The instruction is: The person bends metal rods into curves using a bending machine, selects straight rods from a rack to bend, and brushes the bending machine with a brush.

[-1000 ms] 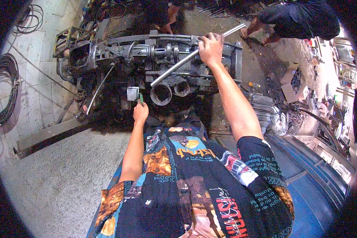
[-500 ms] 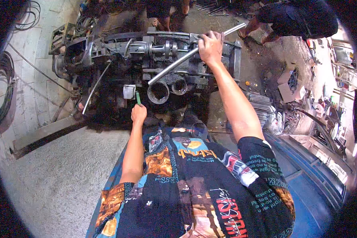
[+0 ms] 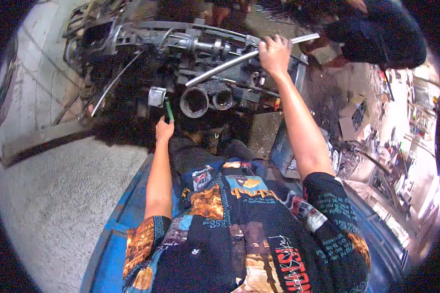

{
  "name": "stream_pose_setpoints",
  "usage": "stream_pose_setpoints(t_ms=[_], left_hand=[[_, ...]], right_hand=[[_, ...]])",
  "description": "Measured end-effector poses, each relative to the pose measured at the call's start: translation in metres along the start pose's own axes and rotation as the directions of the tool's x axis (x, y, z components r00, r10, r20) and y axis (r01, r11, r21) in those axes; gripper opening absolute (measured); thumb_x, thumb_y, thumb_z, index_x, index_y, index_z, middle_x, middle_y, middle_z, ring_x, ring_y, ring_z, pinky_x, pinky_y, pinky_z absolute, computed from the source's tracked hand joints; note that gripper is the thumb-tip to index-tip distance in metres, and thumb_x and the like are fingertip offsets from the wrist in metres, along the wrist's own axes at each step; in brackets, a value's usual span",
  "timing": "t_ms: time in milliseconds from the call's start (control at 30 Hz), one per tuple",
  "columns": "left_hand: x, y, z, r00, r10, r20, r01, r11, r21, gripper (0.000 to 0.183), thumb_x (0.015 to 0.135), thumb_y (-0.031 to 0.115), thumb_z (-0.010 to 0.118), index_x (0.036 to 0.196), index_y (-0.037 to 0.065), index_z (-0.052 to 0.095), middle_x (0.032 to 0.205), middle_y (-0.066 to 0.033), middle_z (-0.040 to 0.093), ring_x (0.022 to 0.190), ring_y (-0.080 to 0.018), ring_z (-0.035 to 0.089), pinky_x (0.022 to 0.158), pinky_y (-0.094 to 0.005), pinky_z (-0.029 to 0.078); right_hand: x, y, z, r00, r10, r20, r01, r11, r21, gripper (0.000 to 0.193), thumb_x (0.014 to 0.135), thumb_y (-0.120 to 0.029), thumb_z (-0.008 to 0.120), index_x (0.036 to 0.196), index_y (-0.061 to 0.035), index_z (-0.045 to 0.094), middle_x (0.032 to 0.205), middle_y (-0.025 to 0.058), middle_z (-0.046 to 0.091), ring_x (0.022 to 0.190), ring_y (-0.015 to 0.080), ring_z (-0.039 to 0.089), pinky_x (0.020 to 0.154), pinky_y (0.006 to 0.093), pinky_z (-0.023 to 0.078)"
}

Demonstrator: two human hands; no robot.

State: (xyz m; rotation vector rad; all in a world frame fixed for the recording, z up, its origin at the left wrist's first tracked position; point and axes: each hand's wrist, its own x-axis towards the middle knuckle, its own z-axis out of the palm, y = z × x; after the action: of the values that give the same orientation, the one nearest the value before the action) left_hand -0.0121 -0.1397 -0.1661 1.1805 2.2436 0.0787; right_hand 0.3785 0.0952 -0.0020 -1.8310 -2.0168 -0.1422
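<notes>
A long machine of dark, greasy metal (image 3: 239, 93) stretches in front of me. My right hand (image 3: 275, 54) is closed over a long bare metal rod (image 3: 222, 67) near its far right end. The rod slants down leftward across the machine, its near end just above two round, open tube mouths (image 3: 194, 101). Lower and to the left, my left hand (image 3: 165, 129) has its fingers closed at the lower end of a green lever handle (image 3: 169, 111). A pale square metal block (image 3: 157, 96) sits just above that handle. My left fingertips are partly hidden.
Another thin rod (image 3: 115, 83) slants out at the machine's left. A person in dark clothing (image 3: 381, 34) is at the far right. A cardboard box (image 3: 354, 117) and scattered metal parts lie on the right-hand floor. Blue metal panels (image 3: 115, 229) flank me, and a beam (image 3: 49, 144) lies left.
My view has shifted and turned slightly. The long rod now lies at a shallower slant in view, with my right hand still on it. My left hand appears slightly lower relative to the square block.
</notes>
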Motion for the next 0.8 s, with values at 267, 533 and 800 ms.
stream_pose_setpoints(t_ms=[267,533,800], left_hand=[[0.015,-0.019,-0.134,0.985,0.116,-0.124,-0.123,0.991,-0.046,0.042,0.084,0.027,0.062,0.118,0.003,0.061,0.098,-0.0196,0.067,0.093,-0.0356,0.064,0.08,-0.0441,0.05],[0.083,-0.012,-0.243,0.969,0.22,-0.114,-0.219,0.976,0.017,0.044,0.087,0.028,0.059,0.123,0.003,0.057,0.103,-0.0174,0.064,0.099,-0.0349,0.06,0.086,-0.0442,0.048],[0.088,-0.014,-0.279,0.935,0.348,-0.068,-0.338,0.933,0.125,0.043,0.087,0.029,0.058,0.122,0.004,0.057,0.109,-0.0163,0.062,0.104,-0.0338,0.059,0.089,-0.0438,0.047]], right_hand=[[-0.016,-0.088,-0.016,0.97,0.154,0.189,-0.155,0.988,-0.007,0.042,0.08,-0.032,0.055,0.099,0.0038,0.065,0.112,0.0225,0.061,0.121,0.0401,0.044,0.106,0.0539,0.028],[-0.034,-0.243,-0.028,0.899,0.349,0.264,-0.431,0.809,0.4,0.039,0.086,-0.031,0.058,0.103,0.0037,0.065,0.1,0.0264,0.064,0.095,0.0415,0.061,0.088,0.0445,0.047],[-0.012,-0.37,-0.002,0.305,-0.077,0.949,-0.916,-0.295,0.271,0.036,0.095,-0.034,0.045,0.103,0.0,0.053,0.09,0.0153,0.065,0.079,0.0248,0.065,0.071,0.0374,0.055]])
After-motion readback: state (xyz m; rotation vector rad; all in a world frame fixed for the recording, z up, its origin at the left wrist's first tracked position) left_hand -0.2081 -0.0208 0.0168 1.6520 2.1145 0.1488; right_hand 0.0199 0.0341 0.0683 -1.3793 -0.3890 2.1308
